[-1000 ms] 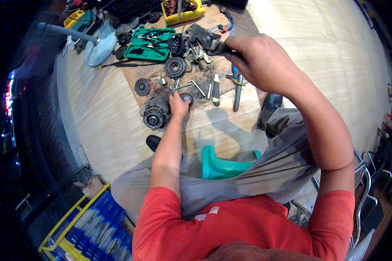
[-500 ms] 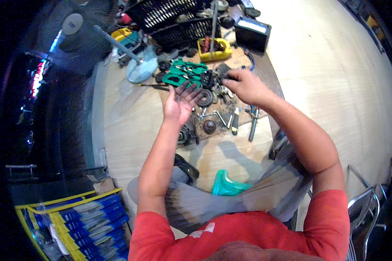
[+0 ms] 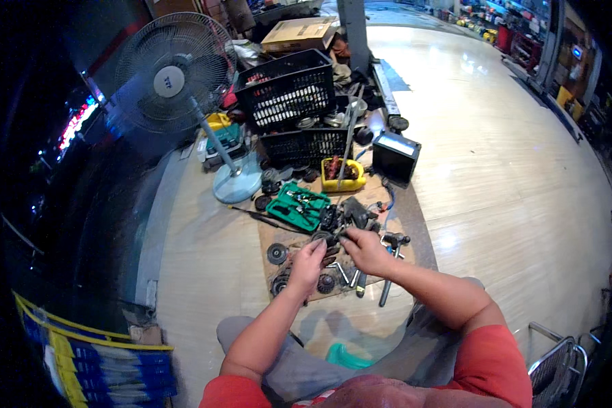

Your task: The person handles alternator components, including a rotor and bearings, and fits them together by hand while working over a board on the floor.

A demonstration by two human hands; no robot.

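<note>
My left hand (image 3: 308, 264) is closed, thumb on top, on a dark round metal part (image 3: 325, 238) over the work board. Close beside it, my right hand (image 3: 366, 251) pinches at something small and dark by that part's edge; I cannot make out what it is. Just beyond both hands lies a crumpled dark grey cloth (image 3: 358, 212). An open green tool case (image 3: 298, 206) with hand tools rests farther left. A round metal disc (image 3: 277, 253) lies left of my left hand, and a toothed round part (image 3: 326, 283) sits below the hands.
A hammer (image 3: 396, 239) and a grey bar (image 3: 386, 294) lie on the right. Behind stand a yellow container (image 3: 343, 184), a black box (image 3: 396, 158), black crates (image 3: 285, 95) and a fan (image 3: 170, 81). Near my legs is a green plastic object (image 3: 347, 356).
The view has tilted up, showing more of the far floor. My left hand has gone from open to closed on the round part. My right hand has come closer to it.
</note>
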